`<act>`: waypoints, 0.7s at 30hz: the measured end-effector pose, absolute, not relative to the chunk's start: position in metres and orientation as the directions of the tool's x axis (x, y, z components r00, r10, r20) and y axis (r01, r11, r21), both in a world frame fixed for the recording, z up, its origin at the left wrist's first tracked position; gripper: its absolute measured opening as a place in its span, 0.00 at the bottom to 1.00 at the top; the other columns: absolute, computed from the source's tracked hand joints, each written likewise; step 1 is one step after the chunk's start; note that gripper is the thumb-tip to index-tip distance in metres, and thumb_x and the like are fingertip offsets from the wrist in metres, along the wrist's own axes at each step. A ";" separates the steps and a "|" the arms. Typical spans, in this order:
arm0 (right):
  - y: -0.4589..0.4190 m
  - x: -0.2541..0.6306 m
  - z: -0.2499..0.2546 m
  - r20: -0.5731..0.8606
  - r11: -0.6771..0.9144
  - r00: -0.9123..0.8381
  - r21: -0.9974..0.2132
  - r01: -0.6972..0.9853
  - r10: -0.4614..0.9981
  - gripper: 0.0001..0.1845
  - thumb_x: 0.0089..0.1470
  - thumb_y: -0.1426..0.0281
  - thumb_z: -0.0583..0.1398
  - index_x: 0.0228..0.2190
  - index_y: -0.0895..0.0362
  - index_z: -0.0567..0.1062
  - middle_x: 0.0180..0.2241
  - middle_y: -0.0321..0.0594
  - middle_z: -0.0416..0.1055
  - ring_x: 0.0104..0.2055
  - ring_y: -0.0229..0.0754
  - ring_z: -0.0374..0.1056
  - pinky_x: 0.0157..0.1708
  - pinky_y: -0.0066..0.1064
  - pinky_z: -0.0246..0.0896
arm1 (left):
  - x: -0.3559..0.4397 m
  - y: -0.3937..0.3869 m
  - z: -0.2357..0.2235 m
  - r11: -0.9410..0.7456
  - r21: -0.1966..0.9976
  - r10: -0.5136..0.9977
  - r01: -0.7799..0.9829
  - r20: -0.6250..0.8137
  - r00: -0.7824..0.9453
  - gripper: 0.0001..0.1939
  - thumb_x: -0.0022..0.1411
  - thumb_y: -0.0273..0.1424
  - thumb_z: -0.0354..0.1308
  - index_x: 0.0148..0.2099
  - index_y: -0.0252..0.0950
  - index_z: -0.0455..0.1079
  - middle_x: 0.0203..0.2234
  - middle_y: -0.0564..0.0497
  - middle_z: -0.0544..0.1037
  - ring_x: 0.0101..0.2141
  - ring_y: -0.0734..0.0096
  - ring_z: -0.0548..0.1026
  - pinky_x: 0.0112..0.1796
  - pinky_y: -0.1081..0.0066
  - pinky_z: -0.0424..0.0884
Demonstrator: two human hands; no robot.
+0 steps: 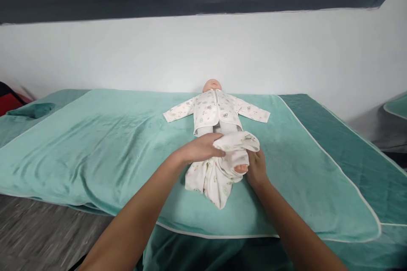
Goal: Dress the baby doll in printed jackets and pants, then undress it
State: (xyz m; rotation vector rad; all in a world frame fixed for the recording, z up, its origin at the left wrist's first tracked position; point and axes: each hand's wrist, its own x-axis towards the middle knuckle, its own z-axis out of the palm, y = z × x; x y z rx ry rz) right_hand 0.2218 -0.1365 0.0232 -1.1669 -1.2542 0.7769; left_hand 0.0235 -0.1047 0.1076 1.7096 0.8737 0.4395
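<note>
Trousers (216, 178) — likely light, soft, best taken at top fold (235, 138); my left fingers (214, 137) pinching them, right fingers (254, 161) partly hiding — hold unclear.

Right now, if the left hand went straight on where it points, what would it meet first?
The left hand would first meet the bunched white printed fabric garment, which it touches; depth beyond is unclear.
</note>
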 end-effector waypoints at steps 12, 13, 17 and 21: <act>-0.090 0.226 0.013 0.324 0.253 0.309 -0.935 0.249 0.894 0.14 0.58 0.59 0.55 0.38 0.55 0.73 0.43 0.44 0.75 0.47 0.49 0.68 0.50 0.40 0.60 | 0.046 -0.094 0.084 -0.301 0.810 0.952 0.503 0.224 0.209 0.07 0.59 0.27 0.53 0.40 0.39 0.68 0.38 0.51 0.77 0.41 0.62 0.73 0.42 0.66 0.65; -0.086 0.227 0.013 0.322 0.264 0.299 -0.939 0.219 0.898 0.14 0.57 0.59 0.56 0.38 0.55 0.73 0.43 0.43 0.75 0.47 0.48 0.68 0.50 0.40 0.60 | 0.043 -0.094 0.084 -0.260 0.862 0.959 0.436 0.178 0.220 0.06 0.59 0.30 0.56 0.40 0.38 0.69 0.37 0.51 0.77 0.40 0.62 0.73 0.41 0.67 0.65; -0.080 0.228 0.011 0.282 0.242 0.263 -0.955 0.174 0.923 0.13 0.55 0.58 0.58 0.33 0.55 0.73 0.37 0.39 0.74 0.43 0.46 0.67 0.44 0.37 0.62 | 0.027 -0.096 0.086 0.006 0.998 0.944 0.058 -0.025 0.329 0.15 0.54 0.37 0.66 0.42 0.36 0.72 0.37 0.51 0.78 0.40 0.63 0.74 0.41 0.68 0.67; -0.082 0.228 0.014 0.280 0.225 0.238 -0.946 0.234 0.930 0.11 0.52 0.60 0.59 0.33 0.54 0.72 0.34 0.36 0.72 0.39 0.45 0.65 0.41 0.36 0.62 | 0.019 -0.094 0.081 0.123 0.955 0.961 -0.268 -0.048 0.271 0.20 0.50 0.36 0.71 0.43 0.34 0.73 0.35 0.49 0.79 0.38 0.65 0.76 0.41 0.69 0.69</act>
